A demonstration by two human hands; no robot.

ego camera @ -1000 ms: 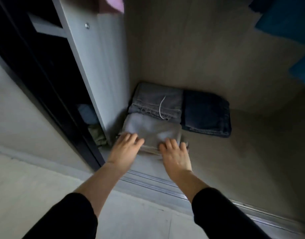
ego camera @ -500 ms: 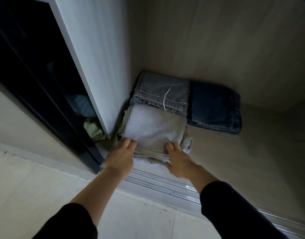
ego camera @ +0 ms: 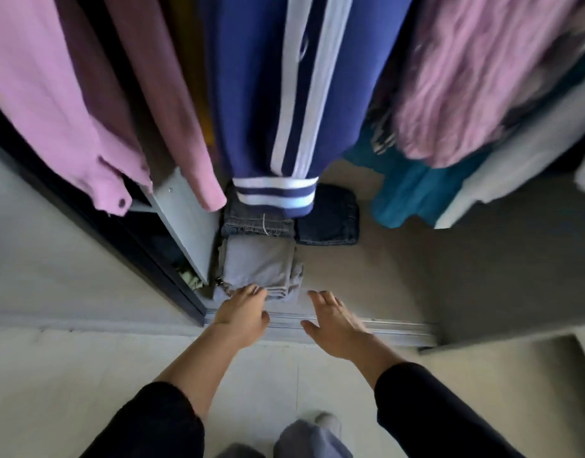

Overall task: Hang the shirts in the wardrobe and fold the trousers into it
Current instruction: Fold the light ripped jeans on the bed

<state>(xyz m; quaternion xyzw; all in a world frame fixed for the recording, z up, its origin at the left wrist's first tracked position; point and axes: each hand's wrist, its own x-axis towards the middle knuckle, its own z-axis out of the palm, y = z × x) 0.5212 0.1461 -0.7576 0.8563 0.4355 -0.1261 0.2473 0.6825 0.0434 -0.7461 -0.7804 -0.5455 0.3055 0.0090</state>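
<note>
At the foot of the wardrobe, our left hand (ego camera: 241, 314) reaches forward with its fingers nearly straight. The tips touch the near edge of the grey trousers (ego camera: 258, 267), and it grips nothing. Our right hand (ego camera: 334, 322) is spread wide and flat with the thumb out. It hovers just beside the bundle's right front corner, apart from the cloth, above the sliding track (ego camera: 383, 328).

The folded trousers lie straight ahead of the left hand and ahead-left of the right, so the left is nearer. The bundle's longer side seems to run across us, left to right, though the steep angle makes that hard to judge. Its left side sits close against the divider panel (ego camera: 185, 226).

Just behind it lie faded jeans (ego camera: 251, 223), with dark jeans (ego camera: 331, 219) beside them on the wardrobe floor (ego camera: 400, 276). A pink shirt (ego camera: 46, 94), a striped navy top (ego camera: 278, 94), a fuzzy pink garment (ego camera: 466, 77) and a teal one (ego camera: 410, 193) hang overhead.

Nothing stands between our hands and the bundle. We judge that any push inward would meet the faded jeans first.
</note>
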